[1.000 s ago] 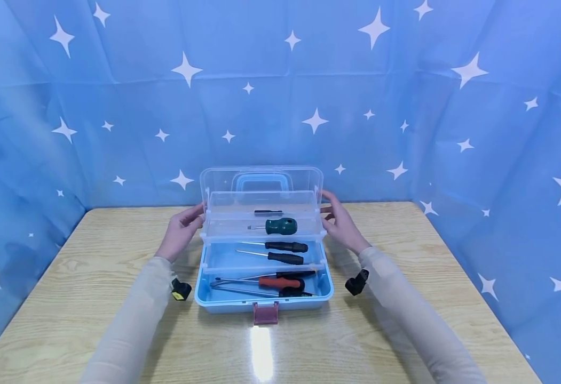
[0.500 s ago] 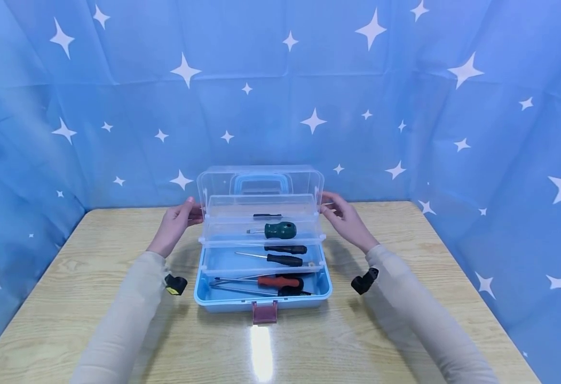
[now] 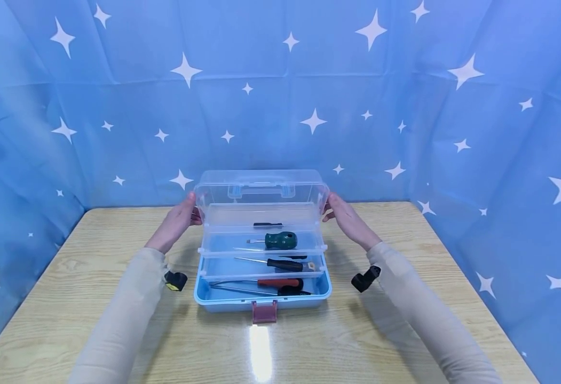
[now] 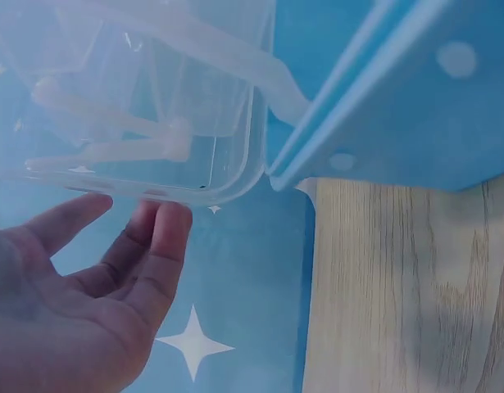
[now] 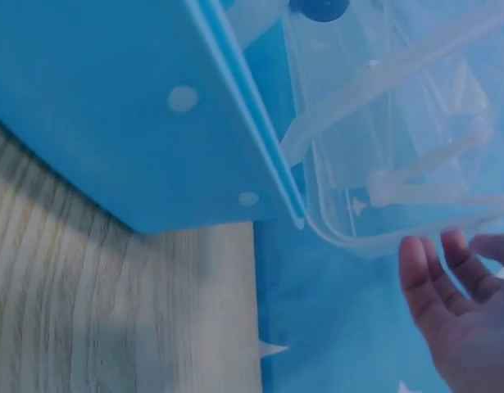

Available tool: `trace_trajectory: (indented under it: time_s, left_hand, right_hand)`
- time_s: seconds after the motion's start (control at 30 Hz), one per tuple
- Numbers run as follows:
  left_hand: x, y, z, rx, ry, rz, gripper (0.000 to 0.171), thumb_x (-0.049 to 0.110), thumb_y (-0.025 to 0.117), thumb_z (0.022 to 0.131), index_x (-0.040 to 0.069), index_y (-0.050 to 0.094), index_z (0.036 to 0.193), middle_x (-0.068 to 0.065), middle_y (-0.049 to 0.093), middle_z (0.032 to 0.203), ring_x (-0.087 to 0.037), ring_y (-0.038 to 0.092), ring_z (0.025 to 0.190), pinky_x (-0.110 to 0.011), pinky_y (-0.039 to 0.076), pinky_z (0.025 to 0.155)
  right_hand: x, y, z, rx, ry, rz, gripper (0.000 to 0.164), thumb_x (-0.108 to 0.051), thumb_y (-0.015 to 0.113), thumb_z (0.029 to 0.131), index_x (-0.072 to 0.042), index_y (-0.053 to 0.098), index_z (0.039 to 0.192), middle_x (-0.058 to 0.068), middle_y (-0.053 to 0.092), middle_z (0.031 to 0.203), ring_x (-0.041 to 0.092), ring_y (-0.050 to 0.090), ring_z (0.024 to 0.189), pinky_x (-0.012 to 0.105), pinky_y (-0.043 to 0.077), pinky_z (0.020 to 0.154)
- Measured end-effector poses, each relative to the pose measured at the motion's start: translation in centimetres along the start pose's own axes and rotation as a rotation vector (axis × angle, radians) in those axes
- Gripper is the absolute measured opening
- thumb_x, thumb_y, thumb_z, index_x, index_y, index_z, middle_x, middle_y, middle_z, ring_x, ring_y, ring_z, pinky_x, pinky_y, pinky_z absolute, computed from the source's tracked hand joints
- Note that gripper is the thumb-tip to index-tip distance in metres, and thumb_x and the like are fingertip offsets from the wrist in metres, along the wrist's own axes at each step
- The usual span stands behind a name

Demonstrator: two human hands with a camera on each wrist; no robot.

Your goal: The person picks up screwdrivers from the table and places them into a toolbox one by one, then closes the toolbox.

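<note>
A light blue toolbox stands on the table with its clear lid raised and tilted, two clear trays fanned out under it. A stubby green-handled screwdriver lies in the upper tray. A black-handled screwdriver shows at the lower tray. In the base are a red-handled screwdriver and another black-handled one. My left hand touches the lid's left side, its fairly straight fingertips against the edge in the left wrist view. My right hand mirrors it, with fingertips at the lid's right edge.
The toolbox has a dark red front latch. Beneath it spreads a light wooden table. A blue curtain with white stars hangs behind the table and along both sides.
The lid has swung forward and the fanned trays have come down toward the base. Both hands stay at its sides; the left has shifted its fingers along the edge.
</note>
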State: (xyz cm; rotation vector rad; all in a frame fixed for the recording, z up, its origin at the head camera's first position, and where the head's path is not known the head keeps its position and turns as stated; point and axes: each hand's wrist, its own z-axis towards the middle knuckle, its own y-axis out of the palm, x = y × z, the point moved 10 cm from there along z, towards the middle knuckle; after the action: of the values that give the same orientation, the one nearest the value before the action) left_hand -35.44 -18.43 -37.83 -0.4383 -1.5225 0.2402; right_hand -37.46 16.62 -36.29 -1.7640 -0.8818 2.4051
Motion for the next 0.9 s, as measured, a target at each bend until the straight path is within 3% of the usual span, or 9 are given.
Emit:
trace_trajectory:
  time_s: [0.1, 0.17, 0.3, 0.43, 0.57, 0.67, 0.8, 0.9]
  left_hand:
    - [0.6, 0.4, 0.1, -0.031, 0.012, -0.022, 0.079, 0.052, 0.007, 0.102, -0.007, 0.036, 0.145, -0.029, 0.053, 0.108, -0.028, 0.058, 0.093, -0.040, 0.048, 0.094]
    - [0.9, 0.5, 0.1, -0.038, 0.015, -0.035, 0.075, 0.050, 0.003, 0.102, -0.001, 0.031, 0.149, -0.028, 0.053, 0.105, -0.024, 0.058, 0.088, -0.036, 0.050, 0.089]
    - [1.1, 0.5, -0.2, -0.045, 0.004, -0.036, 0.075, 0.051, 0.000, 0.102, 0.001, 0.028, 0.151, -0.029, 0.051, 0.107, -0.030, 0.058, 0.093, -0.038, 0.049, 0.092]
    - [1.1, 0.5, -0.3, -0.050, 0.001, -0.021, 0.075, 0.051, 0.001, 0.102, 0.001, 0.027, 0.151, -0.031, 0.050, 0.110, -0.037, 0.055, 0.099, -0.043, 0.046, 0.096]
    - [1.2, 0.5, -0.4, -0.059, 0.016, -0.015, 0.076, 0.053, 0.002, 0.101, 0.002, 0.026, 0.152, -0.031, 0.049, 0.109, -0.037, 0.056, 0.097, -0.047, 0.044, 0.097]
    - [1.0, 0.6, -0.6, -0.073, 0.020, -0.003, 0.079, 0.059, 0.004, 0.099, 0.004, 0.026, 0.152, -0.028, 0.048, 0.109, -0.035, 0.055, 0.097, -0.049, 0.041, 0.100]
    - [0.9, 0.7, -1.1, -0.109, 0.018, -0.045, 0.083, 0.060, 0.009, 0.100, -0.005, 0.031, 0.146, -0.027, 0.047, 0.113, -0.037, 0.052, 0.104, -0.050, 0.037, 0.103]
    - [1.0, 0.8, -1.7, -0.154, 0.021, -0.079, 0.081, 0.058, 0.013, 0.101, -0.010, 0.034, 0.139, -0.028, 0.043, 0.119, -0.040, 0.048, 0.113, -0.049, 0.036, 0.105]
  right_hand:
    - [0.2, 0.0, 0.1, -0.006, 0.023, 0.008, 0.067, -0.046, 0.010, 0.105, 0.007, 0.041, 0.132, 0.023, 0.048, 0.108, 0.039, 0.050, 0.099, 0.048, 0.046, 0.088]
    - [0.2, 0.0, 0.2, -0.009, 0.037, 0.029, 0.075, -0.052, 0.009, 0.102, 0.006, 0.038, 0.139, 0.023, 0.048, 0.107, 0.039, 0.050, 0.098, 0.051, 0.045, 0.088]
    - [-0.1, 0.1, 0.2, -0.030, 0.060, 0.040, 0.075, -0.054, 0.009, 0.102, 0.001, 0.030, 0.149, 0.025, 0.048, 0.109, 0.039, 0.048, 0.102, 0.052, 0.045, 0.088]
    - [-0.1, 0.0, 0.1, -0.052, 0.095, 0.019, 0.073, -0.052, 0.010, 0.103, 0.008, 0.039, 0.135, 0.026, 0.048, 0.111, 0.040, 0.048, 0.104, 0.045, 0.047, 0.087]
    - [0.2, 0.1, 0.1, -0.097, 0.117, 0.070, 0.070, -0.053, 0.014, 0.103, 0.008, 0.044, 0.119, 0.023, 0.049, 0.105, 0.040, 0.049, 0.101, 0.042, 0.048, 0.088]
    - [0.4, 0.2, 0.0, -0.138, 0.115, 0.144, 0.071, -0.056, 0.019, 0.102, 0.007, 0.043, 0.122, 0.018, 0.049, 0.105, 0.040, 0.048, 0.100, 0.042, 0.047, 0.089]
    - [0.1, 0.2, -0.3, -0.182, 0.105, 0.220, 0.070, -0.057, 0.027, 0.101, 0.007, 0.041, 0.126, 0.013, 0.050, 0.106, 0.043, 0.046, 0.104, 0.043, 0.047, 0.090]
    - [-0.3, 0.1, -0.5, -0.212, 0.089, 0.238, 0.067, -0.056, 0.033, 0.101, 0.007, 0.044, 0.121, 0.011, 0.051, 0.105, 0.040, 0.049, 0.106, 0.045, 0.046, 0.091]
